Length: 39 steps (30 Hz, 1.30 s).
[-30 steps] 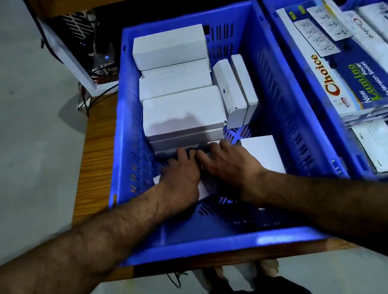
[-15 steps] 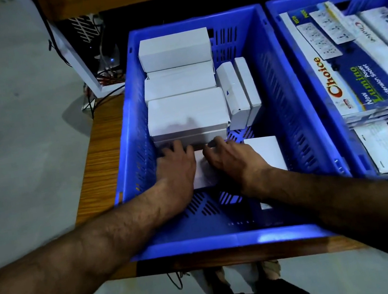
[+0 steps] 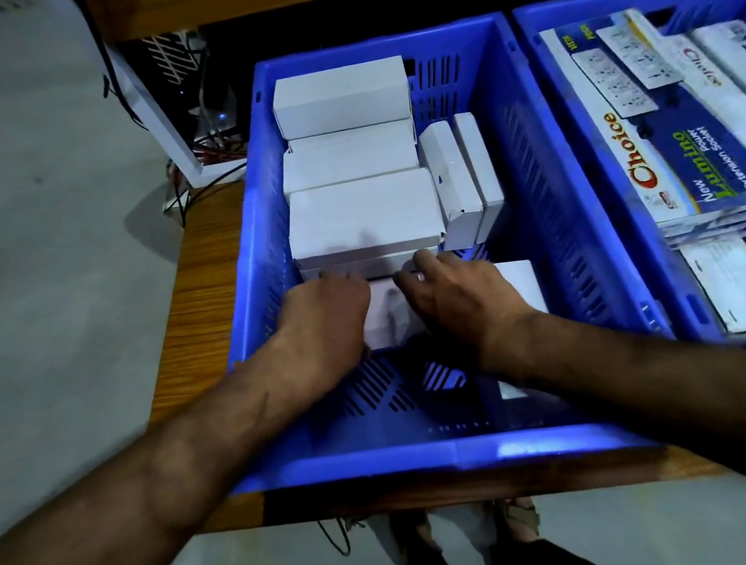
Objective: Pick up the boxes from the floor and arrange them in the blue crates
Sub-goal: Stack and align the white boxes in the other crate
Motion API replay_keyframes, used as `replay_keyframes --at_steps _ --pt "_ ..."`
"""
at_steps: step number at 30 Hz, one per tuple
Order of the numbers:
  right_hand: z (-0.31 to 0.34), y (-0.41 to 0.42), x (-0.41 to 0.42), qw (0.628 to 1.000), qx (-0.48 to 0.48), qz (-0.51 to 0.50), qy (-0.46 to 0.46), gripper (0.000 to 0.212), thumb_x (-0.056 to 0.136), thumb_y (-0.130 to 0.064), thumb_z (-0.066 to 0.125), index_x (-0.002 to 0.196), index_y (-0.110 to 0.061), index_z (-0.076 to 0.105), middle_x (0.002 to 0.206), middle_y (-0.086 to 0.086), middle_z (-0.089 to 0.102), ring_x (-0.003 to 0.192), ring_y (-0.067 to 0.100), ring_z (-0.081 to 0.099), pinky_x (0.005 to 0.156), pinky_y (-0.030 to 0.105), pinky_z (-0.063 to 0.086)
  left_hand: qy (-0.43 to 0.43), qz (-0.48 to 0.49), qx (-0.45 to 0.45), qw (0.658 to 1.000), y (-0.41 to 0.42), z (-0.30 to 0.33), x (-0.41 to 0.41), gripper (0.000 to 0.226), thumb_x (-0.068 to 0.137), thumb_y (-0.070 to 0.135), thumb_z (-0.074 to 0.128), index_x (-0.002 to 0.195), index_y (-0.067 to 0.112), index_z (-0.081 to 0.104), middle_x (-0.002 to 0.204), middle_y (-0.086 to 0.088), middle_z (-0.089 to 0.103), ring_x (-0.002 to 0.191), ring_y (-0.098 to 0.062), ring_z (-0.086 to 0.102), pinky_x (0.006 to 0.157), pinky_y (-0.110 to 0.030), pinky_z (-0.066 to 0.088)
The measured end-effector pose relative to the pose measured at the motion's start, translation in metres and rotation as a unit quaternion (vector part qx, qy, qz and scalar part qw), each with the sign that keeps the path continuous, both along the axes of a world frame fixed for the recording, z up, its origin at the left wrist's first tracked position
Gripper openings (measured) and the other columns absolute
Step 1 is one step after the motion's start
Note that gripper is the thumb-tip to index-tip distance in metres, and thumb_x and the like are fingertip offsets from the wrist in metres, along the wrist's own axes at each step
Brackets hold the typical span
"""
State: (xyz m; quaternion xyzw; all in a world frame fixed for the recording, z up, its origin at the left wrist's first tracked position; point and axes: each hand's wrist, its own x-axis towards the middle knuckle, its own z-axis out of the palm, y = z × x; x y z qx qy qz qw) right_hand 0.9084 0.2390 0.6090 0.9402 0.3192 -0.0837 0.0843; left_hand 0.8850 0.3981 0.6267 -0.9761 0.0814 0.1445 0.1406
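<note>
A blue crate (image 3: 438,460) stands on a wooden table in front of me. Its far left part holds stacked white boxes (image 3: 363,215), with two narrow white boxes (image 3: 462,180) upright beside them. Both hands are down inside the crate on a flat white box (image 3: 389,321) just in front of the stack. My left hand (image 3: 324,324) covers its left part and my right hand (image 3: 457,300) its right part, fingers curled over its far edge. Another white box (image 3: 520,283) lies partly under my right wrist.
A second blue crate (image 3: 581,161) at the right holds printed "Choice" extension socket boxes (image 3: 681,145). The wooden table (image 3: 199,309) ends at the left over grey floor. A white device with cables (image 3: 155,121) stands behind the table's left corner. A wooden shelf runs above.
Both hands slid forward on the flat white box toward the stack and moved slightly apart, showing more of the box between them. Their fingers now curl at its far edge.
</note>
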Motion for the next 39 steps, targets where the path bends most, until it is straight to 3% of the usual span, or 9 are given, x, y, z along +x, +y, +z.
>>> replay_keyframes --at_steps 6,11,15,18,21,24,28,36,39 --pt "0.038 -0.019 -0.035 0.988 0.047 -0.117 0.094 0.106 0.083 -0.048 0.074 0.157 -0.019 0.004 0.158 0.017 0.016 0.144 0.032 0.027 0.098 0.041 0.046 -0.153 -0.202 -0.127 0.959 0.0 0.015 -0.02 0.08 0.071 0.034 0.082 0.138 0.011 0.045 0.128 -0.017 0.049 0.106 -0.033 0.057 0.084 -0.044 0.053" --pt "0.069 -0.018 -0.065 0.959 0.016 -0.237 0.153 0.105 0.09 -0.05 0.063 0.157 -0.005 -0.004 0.159 0.024 0.01 0.143 0.035 0.026 0.1 0.043 0.044 -0.1 -0.313 -0.186 0.926 -0.015 0.005 -0.005 0.107 0.059 0.041 0.091 0.147 0.007 0.041 0.146 -0.024 0.044 0.129 -0.04 0.05 0.104 -0.046 0.047" --pt "0.076 -0.025 -0.077 0.929 -0.001 -0.333 0.162 0.087 0.097 -0.038 0.058 0.154 0.004 0.006 0.148 0.02 0.036 0.134 0.033 0.044 0.098 0.04 0.045 -0.098 -0.406 -0.216 0.883 -0.037 -0.004 0.019 0.073 0.082 0.027 0.075 0.146 0.011 0.044 0.153 -0.016 0.041 0.138 -0.031 0.043 0.116 -0.034 0.03" --pt "0.077 -0.028 -0.075 0.896 0.021 -0.391 0.208 0.074 0.093 -0.034 0.065 0.148 -0.001 0.028 0.146 0.013 0.045 0.135 0.027 0.047 0.099 0.038 0.047 -0.031 -0.465 -0.246 0.85 -0.062 -0.016 0.041 0.056 0.09 0.032 0.053 0.14 0.008 0.054 0.147 -0.019 0.049 0.132 -0.035 0.049 0.113 -0.04 0.035" --pt "0.077 -0.03 -0.073 0.869 0.038 -0.417 0.262 0.072 0.087 -0.037 0.073 0.144 -0.008 0.04 0.146 0.005 0.049 0.135 0.024 0.049 0.1 0.037 0.046 0.03 -0.492 -0.219 0.842 -0.081 -0.018 0.057 0.066 0.068 0.024 0.072 0.129 0.004 0.059 0.127 -0.022 0.06 0.119 -0.042 0.056 0.1 -0.055 0.047" --pt "0.064 -0.03 -0.069 0.856 0.051 -0.443 0.261 0.078 0.088 -0.036 0.071 0.148 -0.004 0.031 0.147 0.006 0.048 0.136 0.025 0.048 0.101 0.036 0.044 0.063 -0.509 -0.183 0.838 -0.087 -0.017 0.061 0.069 0.061 0.011 0.079 0.126 0.011 0.056 0.12 -0.015 0.054 0.113 -0.037 0.054 0.094 -0.05 0.047" --pt "0.048 -0.025 -0.063 0.866 0.038 -0.449 0.218 0.075 0.1 -0.03 0.052 0.153 0.001 0.008 0.151 0.01 0.042 0.135 0.027 0.048 0.099 0.038 0.045 0.055 -0.492 -0.119 0.861 -0.091 -0.017 0.061 0.076 0.06 0.015 0.082 0.128 0.024 0.049 0.126 -0.005 0.039 0.112 -0.026 0.046 0.087 -0.04 0.045" --pt "0.038 -0.023 -0.059 0.902 -0.018 -0.395 0.174 0.063 0.099 -0.029 0.053 0.144 -0.003 0.019 0.134 0.006 0.055 0.124 0.026 0.057 0.08 0.037 0.044 -0.024 -0.517 -0.019 0.855 -0.077 -0.004 0.058 0.103 0.047 0.053 0.091 0.13 0.014 0.047 0.126 -0.003 0.049 0.114 -0.027 0.047 0.092 -0.041 0.04" --pt "0.041 -0.024 -0.059 0.914 -0.011 -0.373 0.157 0.054 0.098 -0.027 0.053 0.139 -0.007 0.023 0.13 0.006 0.055 0.121 0.026 0.058 0.075 0.037 0.04 -0.092 -0.495 -0.047 0.863 -0.045 0.0 0.05 0.094 0.057 0.079 0.072 0.117 0.009 0.055 0.11 -0.008 0.054 0.098 -0.029 0.052 0.082 -0.043 0.043"
